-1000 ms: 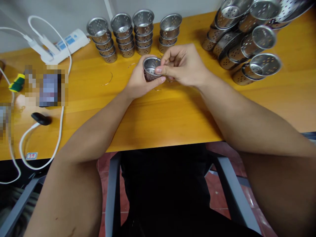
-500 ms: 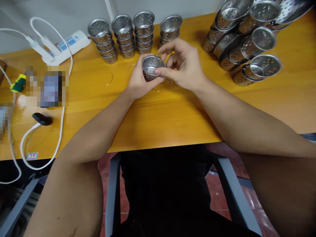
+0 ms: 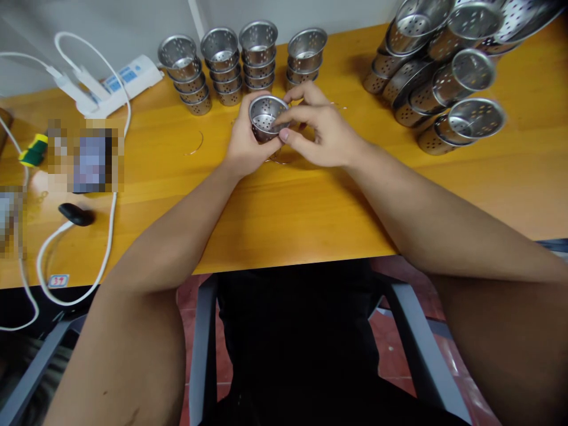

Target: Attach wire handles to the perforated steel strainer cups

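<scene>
My left hand [image 3: 243, 141] is wrapped round a small perforated metal cup [image 3: 265, 112], its mouth tilted up towards me. At the cup's right side, my right hand [image 3: 327, 129] grips the rim, with the index finger dipping inside and the thumb outside. Whether a wire is pinched there too is too small to tell. Thin bent wires [image 3: 279, 163] lie on the table just below the cup, partly hidden by my hands. Another curved wire [image 3: 202, 143] rests to the left of my left hand.
Several stacks of like cups [image 3: 220, 53] stand along the back of the wooden table [image 3: 284, 219]. More perforated cups [image 3: 474, 121] are heaped at the right. On the left are a white power strip [image 3: 133, 77], cables, a phone-like device [image 3: 92, 161] and a black oval object [image 3: 75, 214].
Both hands and the cup have shifted slightly left. My right index finger has come down from above the rim into the cup.
</scene>
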Demonstrator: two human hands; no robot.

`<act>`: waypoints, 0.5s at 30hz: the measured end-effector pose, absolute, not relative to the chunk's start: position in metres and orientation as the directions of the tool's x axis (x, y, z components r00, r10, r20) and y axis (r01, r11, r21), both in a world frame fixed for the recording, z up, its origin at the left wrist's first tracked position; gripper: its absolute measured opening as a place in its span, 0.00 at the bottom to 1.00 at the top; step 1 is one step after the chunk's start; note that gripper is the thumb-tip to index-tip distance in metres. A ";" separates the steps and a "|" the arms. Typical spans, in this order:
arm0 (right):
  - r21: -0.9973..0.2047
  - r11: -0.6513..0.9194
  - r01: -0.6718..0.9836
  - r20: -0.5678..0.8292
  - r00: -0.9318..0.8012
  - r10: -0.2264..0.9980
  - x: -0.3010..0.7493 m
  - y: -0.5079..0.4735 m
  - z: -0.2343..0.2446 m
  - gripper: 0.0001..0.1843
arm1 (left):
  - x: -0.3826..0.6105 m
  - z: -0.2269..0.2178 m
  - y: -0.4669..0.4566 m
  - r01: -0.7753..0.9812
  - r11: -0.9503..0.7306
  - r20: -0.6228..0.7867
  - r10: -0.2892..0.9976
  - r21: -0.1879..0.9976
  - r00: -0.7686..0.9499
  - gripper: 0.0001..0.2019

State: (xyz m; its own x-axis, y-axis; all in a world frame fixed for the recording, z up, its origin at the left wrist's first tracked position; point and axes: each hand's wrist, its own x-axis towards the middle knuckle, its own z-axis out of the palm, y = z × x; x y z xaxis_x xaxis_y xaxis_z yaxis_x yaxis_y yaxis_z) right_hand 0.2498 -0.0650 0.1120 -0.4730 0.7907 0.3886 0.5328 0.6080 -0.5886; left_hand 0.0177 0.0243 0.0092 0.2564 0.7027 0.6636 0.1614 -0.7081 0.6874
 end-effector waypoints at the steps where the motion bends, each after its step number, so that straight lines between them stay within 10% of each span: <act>1: -0.596 0.610 0.523 0.390 -0.475 0.789 0.250 -0.063 0.110 0.24 | 0.017 0.009 0.024 0.158 -0.714 0.668 0.696 0.682 0.262 0.37; 15: -0.581 0.709 0.399 0.522 -0.486 0.701 0.250 -0.046 0.082 0.23 | 0.013 0.003 0.024 0.156 -0.732 0.660 0.670 0.663 0.340 0.44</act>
State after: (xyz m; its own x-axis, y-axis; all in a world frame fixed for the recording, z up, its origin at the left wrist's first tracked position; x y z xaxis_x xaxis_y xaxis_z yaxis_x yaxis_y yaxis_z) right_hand 0.2498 -0.0461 0.0820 -0.4857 0.7014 0.5216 0.3993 0.7089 -0.5814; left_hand 0.0132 0.0240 0.0035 0.3403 0.6700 0.6597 0.1559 -0.7321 0.6631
